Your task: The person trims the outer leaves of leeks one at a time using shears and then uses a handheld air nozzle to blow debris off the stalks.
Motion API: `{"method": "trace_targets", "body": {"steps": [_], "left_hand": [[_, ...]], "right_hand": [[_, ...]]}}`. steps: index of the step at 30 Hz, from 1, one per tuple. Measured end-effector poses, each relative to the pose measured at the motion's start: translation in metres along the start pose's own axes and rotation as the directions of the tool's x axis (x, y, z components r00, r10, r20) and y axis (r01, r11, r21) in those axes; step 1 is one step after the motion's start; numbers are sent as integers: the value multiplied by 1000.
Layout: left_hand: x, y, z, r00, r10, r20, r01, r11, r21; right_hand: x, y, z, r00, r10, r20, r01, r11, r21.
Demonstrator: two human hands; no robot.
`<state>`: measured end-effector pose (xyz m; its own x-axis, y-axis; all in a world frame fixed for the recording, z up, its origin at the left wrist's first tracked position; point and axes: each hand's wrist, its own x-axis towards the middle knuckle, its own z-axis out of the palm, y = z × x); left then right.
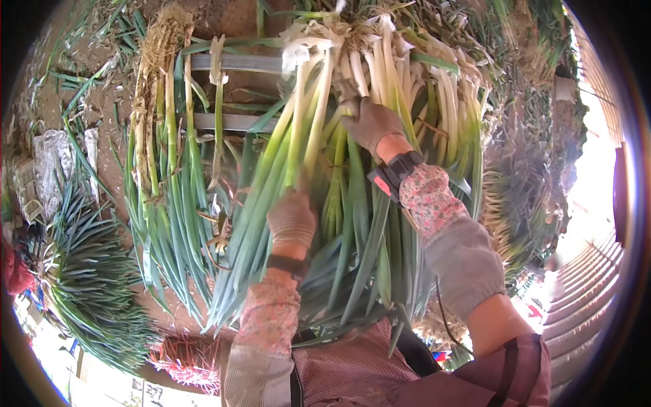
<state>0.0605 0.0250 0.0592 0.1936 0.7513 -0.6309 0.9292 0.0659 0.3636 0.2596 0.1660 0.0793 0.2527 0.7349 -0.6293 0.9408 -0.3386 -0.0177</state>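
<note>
Long green onions point(298, 142) lie in front of me, with white stalks and roots at the far end and green leaves toward my body. My gloved left hand point(291, 218) is closed around a group of them, low on the leaves. Farther up and to the right, my gloved right hand point(371, 124) has its fingers bent round stalks near the white part; its fingertips are partly hidden. More white stalks point(444, 102) with roots lie just right of that hand. Torn pale skin point(298, 54) clings to the root ends.
Metal bars point(237, 63) run crosswise beneath the onions. A separate group of onions point(169, 149) lies to the left. A large bundle point(95, 285) sits at the lower left, near red and white ties point(183, 366). Many more onions point(522, 136) are heaped at the right.
</note>
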Motion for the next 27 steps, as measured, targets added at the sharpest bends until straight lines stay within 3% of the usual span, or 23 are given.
{"method": "trace_targets", "body": {"steps": [4, 7, 11, 14, 17, 19, 20, 22, 24, 25, 26, 27], "left_hand": [[-7, -5, -4, 1000, 9, -8, -10, 998, -54], [-12, -7, -8, 999, -8, 33, 11, 995, -96], [-17, -15, 8, 996, -55, 75, 62, 993, -100], [-9, -16, 19, 993, -70, 95, 78, 993, -84], [-6, -24, 26, 997, -27, 68, 36, 990, -136], [-6, -37, 14, 996, 15, 84, 2, 981, -193], [-9, -56, 20, 981, 47, -189, -81, 981, -178], [8, -93, 2, 889, -70, -452, 28, 995, -101], [31, -135, 6, 912, -125, -390, 149, 988, 31], [34, -151, -26, 831, -171, -529, 215, 976, 21], [52, -172, -23, 801, -236, -550, 311, 949, 46], [62, -184, -22, 801, -234, -551, 310, 949, 49]], "right_hand": [[-3, -6, 2, 1000, 7, 17, -7, 1000, -23], [-1, 1, 8, 995, -10, -103, 6, 999, -37], [5, 3, 12, 993, -107, -49, 109, 993, 39], [5, -1, 15, 999, -16, -51, 20, 997, 81], [-45, -34, 22, 975, -215, -65, 224, 928, 297], [-74, -62, 30, 947, -310, 85, 277, 921, 272], [-83, -72, 43, 937, -340, 77, 313, 918, 242], [-93, -83, 77, 920, -388, 58, 375, 912, 167], [-107, -89, 104, 900, -434, 25, 423, 888, 180], [-111, -95, 110, 889, -457, 5, 449, 874, 184], [-113, -100, 113, 896, -441, 50, 425, 885, 192], [-115, -105, 113, 900, -424, 100, 400, 895, 197]]}}
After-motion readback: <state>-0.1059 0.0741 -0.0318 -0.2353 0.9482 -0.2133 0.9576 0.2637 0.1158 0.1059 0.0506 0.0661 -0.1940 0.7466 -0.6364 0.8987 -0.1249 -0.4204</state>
